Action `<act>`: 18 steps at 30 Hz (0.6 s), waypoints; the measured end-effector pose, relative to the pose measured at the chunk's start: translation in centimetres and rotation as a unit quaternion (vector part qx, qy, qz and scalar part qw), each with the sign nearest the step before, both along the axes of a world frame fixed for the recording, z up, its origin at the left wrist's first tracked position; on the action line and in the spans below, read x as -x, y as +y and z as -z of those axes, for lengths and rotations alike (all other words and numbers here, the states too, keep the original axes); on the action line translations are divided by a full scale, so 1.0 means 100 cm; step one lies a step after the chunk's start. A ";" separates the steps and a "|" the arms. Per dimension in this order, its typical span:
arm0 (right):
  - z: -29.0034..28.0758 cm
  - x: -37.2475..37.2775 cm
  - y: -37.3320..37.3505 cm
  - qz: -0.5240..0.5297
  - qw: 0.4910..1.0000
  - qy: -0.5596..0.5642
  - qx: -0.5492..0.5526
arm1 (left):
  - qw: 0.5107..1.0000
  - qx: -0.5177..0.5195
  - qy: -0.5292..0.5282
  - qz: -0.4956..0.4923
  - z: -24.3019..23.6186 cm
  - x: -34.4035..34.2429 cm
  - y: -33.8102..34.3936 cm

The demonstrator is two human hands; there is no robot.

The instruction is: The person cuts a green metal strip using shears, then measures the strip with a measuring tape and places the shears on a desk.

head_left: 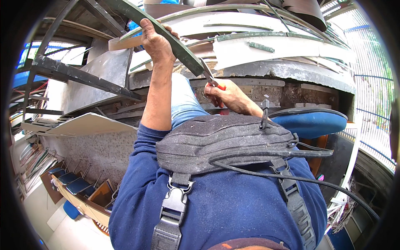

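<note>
A long dark green strip [179,50] runs diagonally from the upper left, with my left hand [156,46] wrapped round it. At its lower end, red-handled pliers [211,79] meet the strip; whether the jaws grip it I cannot tell. My right hand [225,96] is closed on the pliers' handles, below and right of my left hand. A light brown strip [123,43] shows behind my left hand. My jeans-clad leg [185,98] is below the strip, and a dark grey pouch [225,141] with black cables is strapped across my chest.
Long white and green strips [283,50] lie piled on a worn grey ledge [316,75]. A dark metal frame [79,75] stands left. A blue padded seat [310,123] is right. Blue chairs [79,183] stand lower left, and a barred window [371,96] is at the far right.
</note>
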State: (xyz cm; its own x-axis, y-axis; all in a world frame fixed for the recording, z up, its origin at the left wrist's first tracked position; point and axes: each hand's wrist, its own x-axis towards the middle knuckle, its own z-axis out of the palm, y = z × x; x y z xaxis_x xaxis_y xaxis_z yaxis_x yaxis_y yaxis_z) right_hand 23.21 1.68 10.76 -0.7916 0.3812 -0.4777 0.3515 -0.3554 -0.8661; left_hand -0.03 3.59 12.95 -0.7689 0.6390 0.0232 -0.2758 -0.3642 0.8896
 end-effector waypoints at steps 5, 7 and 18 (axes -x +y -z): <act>-0.007 0.000 -0.002 0.018 1.000 0.008 -0.018 | 0.999 -0.022 -0.007 0.022 -0.004 0.001 0.002; -0.004 0.000 -0.001 0.013 1.000 0.008 -0.023 | 0.999 -0.029 -0.012 0.026 -0.007 0.000 0.003; 0.001 0.003 -0.004 0.040 0.999 0.024 0.006 | 0.999 -0.041 0.013 0.020 -0.014 0.001 0.001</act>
